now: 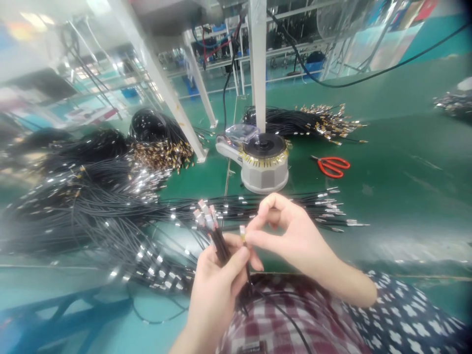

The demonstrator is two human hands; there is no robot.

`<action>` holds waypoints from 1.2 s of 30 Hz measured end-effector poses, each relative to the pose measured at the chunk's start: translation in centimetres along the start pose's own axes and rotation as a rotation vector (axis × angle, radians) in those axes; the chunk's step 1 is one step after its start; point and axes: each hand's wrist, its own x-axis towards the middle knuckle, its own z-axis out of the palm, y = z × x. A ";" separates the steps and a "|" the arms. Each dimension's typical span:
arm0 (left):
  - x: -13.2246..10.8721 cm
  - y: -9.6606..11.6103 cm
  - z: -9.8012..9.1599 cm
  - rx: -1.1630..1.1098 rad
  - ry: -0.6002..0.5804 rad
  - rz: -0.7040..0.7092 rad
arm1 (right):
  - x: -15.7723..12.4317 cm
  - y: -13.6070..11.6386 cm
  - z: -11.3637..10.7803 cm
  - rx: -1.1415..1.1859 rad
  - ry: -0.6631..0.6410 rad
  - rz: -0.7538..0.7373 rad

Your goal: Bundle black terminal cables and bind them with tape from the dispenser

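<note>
My left hand (217, 285) is closed round a bundle of thin black cables (220, 246), whose silvery, pink-tipped ends point up and away from me. Apart from the bundle stands a single cable end (242, 231), with a bit of yellow just below its metal tip. My right hand (295, 233) pinches this end between thumb and forefinger, while its other fingers curl loosely. The left thumb and fingers also steady the single cable lower down. Beyond both hands sits a round white tape dispenser (264, 174) with short yellow strips standing out round its black wheel.
Red-handled scissors (334, 167) lie right of the dispenser on the green table (398, 187). Heaped black cables (92, 191) cover the left side, and another bundle (306, 122) lies behind the dispenser. White posts (260, 73) rise from the table. A loose black cord (342, 86) hangs across the upper right.
</note>
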 end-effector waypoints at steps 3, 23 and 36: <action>0.1 -0.3 -0.2 -0.013 -0.044 -0.018 | 0.7 0.5 -0.4 0.087 -0.097 0.048; 1.0 -1.0 1.0 0.072 -0.085 -0.003 | 0.0 0.6 -1.1 -0.138 -0.023 -0.033; 1.4 -1.6 1.7 0.052 -0.129 -0.016 | -0.4 -0.6 -5.4 -0.711 -0.071 -0.066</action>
